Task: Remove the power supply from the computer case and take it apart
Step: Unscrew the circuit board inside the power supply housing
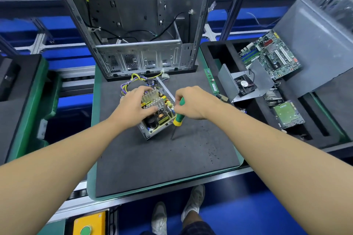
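Observation:
The power supply (159, 118) lies opened on the grey mat (168, 158), its circuit board, heat sinks and coils exposed, a bundle of coloured wires (133, 80) trailing behind it. My left hand (133, 105) grips the heat sinks from above. My right hand (193, 103) holds a green and yellow screwdriver (178, 118), whose shaft points down to the mat beside the supply's right edge. The stripped computer case (137, 25) stands upright behind.
To the right, a black foam tray (254, 118) holds the supply's cover with fan (242, 84), a motherboard (271, 53), a hard drive (286, 114) and a grey side panel (315, 44). A RAM stick (211, 80) lies at the mat's right edge. A yellow button box (89, 223) sits below.

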The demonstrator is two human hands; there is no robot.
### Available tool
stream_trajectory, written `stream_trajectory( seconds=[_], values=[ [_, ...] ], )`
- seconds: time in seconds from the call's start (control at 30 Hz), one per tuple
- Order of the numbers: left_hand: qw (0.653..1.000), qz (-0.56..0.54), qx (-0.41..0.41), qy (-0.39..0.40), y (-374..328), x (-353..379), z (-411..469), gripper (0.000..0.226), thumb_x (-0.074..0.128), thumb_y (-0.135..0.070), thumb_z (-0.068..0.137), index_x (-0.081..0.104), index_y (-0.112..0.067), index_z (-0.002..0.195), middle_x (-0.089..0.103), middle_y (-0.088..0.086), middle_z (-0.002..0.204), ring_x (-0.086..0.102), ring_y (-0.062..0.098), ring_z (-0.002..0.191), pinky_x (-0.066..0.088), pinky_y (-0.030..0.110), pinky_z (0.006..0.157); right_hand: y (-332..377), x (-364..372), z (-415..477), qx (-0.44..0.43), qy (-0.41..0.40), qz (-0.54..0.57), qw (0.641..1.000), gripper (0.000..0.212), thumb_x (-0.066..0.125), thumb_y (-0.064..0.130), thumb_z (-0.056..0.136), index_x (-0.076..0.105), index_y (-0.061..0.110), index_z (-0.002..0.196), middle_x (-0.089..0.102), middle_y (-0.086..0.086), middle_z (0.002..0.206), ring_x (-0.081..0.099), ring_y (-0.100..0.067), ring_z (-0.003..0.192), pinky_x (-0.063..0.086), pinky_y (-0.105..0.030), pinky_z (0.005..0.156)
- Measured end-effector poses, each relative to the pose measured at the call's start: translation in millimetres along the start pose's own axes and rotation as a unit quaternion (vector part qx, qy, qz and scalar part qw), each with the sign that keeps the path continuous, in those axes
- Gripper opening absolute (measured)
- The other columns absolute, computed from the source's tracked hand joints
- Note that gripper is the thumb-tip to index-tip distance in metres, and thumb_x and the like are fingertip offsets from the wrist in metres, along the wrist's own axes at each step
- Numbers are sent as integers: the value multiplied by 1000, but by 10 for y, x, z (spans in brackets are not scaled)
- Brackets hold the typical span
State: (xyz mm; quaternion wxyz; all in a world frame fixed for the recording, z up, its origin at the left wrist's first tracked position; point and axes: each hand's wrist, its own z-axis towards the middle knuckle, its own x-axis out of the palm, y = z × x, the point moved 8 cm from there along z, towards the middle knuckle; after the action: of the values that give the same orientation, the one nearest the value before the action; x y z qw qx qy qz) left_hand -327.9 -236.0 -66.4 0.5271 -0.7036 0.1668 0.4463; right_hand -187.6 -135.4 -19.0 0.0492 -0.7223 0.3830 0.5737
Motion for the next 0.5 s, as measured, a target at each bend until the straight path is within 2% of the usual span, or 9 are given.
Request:
stream_trajectory(
  seconds=[0.1,0.2,0.3,0.37,0.43,0.5],
  values=[
    [997,-66,-44,-15,-10,-69,-19,63,77,-50,76,50,-30,130,57,-11,130,51,13,123,38,41,107,-10,-107,-103,-7,-50,13,999,17,60,34,84,52,26,71,51,6,71,51,-17,64,29,-26,46],
    [990,-95,-99,-21,-5,-68,-14,65,76,-58,66,54,-35,123,59,-14,113,56,15,113,40,45,106,40,-116,-223,-38,-51,-8,998,24,60,40,90,53,25,73,51,4,69,48,-16,61,30,-28,47],
    [970,-180,-163,-28,42,-60,49,64,80,-52,68,60,-26,123,62,-6,120,57,17,111,44,40,101,138,-66,-356,-83,-36,-74,993,16,60,44,90,54,29,89,57,4,81,49,-18,70,36,-31,57],
    [955,-226,-192,-18,64,-69,95,57,81,-50,71,65,-23,119,64,-2,117,59,18,107,47,34,90,225,-9,-448,-128,-43,-149,980,21,57,41,91,49,29,107,55,4,84,48,-20,74,39,-33,59],
    [945,-256,-201,-10,50,-106,126,39,81,-48,71,70,-27,102,67,-7,107,60,15,102,44,31,83,295,37,-527,-156,-60,-179,970,33,58,41,92,42,28,118,48,7,77,45,-20,70,42,-34,57],
    [938,-279,-203,-7,24,-128,138,25,83,-45,69,69,-31,85,67,-12,99,60,12,99,43,31,83,363,36,-574,-167,-91,-164,968,35,56,43,93,40,29,121,43,11,71,43,-18,68,43,-34,56]
  ],
)
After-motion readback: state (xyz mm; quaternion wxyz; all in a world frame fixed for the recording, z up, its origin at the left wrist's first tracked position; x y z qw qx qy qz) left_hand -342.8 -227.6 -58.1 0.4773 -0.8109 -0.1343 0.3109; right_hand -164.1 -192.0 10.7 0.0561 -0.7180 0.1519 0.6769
